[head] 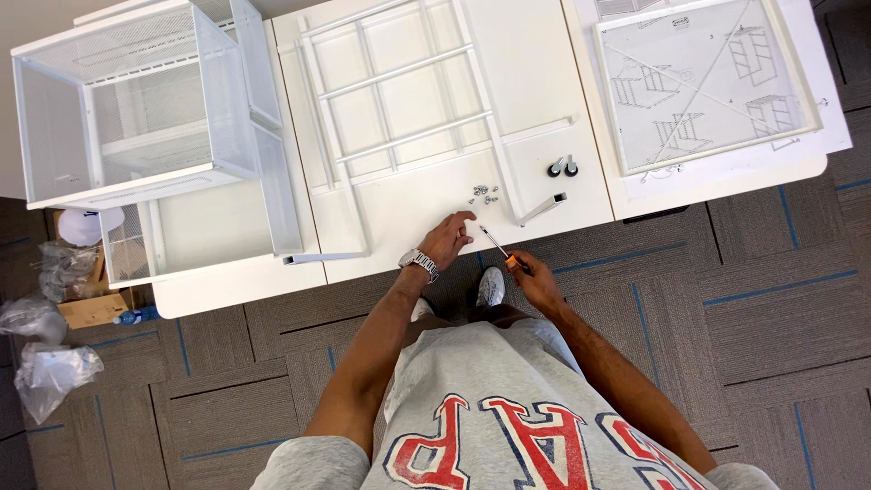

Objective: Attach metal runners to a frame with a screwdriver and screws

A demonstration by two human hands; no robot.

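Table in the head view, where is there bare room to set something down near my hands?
The table is bare right of the white frame, above the two castors. A smaller bare strip runs along the near edge left of the left hand. It is crowded around the screws and the screwdriver in the right hand.

Screws (484, 191) on table (572, 195), between frame (399, 109) and casters (562, 167)

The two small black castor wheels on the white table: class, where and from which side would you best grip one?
Grip one castor wheel by its upright stem, coming from above. The pair stands touching, so side access is tight; the right hand, holding the screwdriver, is probably nearer.
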